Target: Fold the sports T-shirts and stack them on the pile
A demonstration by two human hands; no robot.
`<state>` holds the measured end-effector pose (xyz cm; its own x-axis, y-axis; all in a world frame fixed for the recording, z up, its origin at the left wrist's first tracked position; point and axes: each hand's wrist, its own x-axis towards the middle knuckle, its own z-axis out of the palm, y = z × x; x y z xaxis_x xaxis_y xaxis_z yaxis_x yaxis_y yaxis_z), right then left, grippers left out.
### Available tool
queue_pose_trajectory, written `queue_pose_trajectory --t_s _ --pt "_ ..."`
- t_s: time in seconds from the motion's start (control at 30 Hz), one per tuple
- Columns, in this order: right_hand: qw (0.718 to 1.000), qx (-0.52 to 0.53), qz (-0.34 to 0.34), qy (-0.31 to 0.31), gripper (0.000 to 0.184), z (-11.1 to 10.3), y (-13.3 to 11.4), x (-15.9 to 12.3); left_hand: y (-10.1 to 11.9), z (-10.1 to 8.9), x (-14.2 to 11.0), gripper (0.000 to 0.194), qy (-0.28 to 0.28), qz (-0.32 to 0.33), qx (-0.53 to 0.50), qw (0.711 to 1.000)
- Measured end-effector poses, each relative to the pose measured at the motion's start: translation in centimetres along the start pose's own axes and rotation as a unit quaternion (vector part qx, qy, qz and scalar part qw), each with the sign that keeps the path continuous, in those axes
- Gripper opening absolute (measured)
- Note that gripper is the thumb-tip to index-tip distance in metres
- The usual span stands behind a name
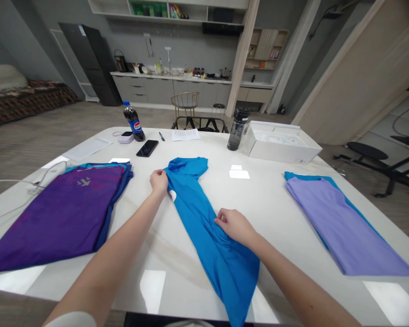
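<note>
A bright blue T-shirt (pixel 204 227) lies folded lengthwise down the middle of the white table (pixel 276 213), its lower end hanging over the near edge. My left hand (pixel 159 181) is closed, pinching the shirt's left edge near the collar. My right hand (pixel 234 225) is closed too, gripping the fabric at the shirt's middle.
A stack of purple and blue shirts (pixel 64 213) lies on the left, a lilac shirt over a blue one (pixel 341 222) on the right. At the far side stand a cola bottle (pixel 133 121), a phone (pixel 147 148), a pen, papers, a dark drinking bottle (pixel 237 129) and a white box (pixel 281 143).
</note>
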<state>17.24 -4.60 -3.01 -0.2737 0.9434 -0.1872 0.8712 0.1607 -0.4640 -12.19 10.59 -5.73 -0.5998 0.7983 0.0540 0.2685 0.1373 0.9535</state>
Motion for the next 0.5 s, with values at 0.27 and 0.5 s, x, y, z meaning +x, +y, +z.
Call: queue_pose_trajectory --t_s 0.27,0.5 --pt "0.995 0.032 -0.081 -0.051 0.013 1.1 -4.2 2.5 2.6 1.0 -5.0 0.05 -0.208 0.262 0.374 0.865" --pt "0.979 0.14 -0.053 -0.14 0.022 -0.4 -3.5 5.4 3.2 4.2 -5.7 0.014 -0.261 0.236 0.162 0.922"
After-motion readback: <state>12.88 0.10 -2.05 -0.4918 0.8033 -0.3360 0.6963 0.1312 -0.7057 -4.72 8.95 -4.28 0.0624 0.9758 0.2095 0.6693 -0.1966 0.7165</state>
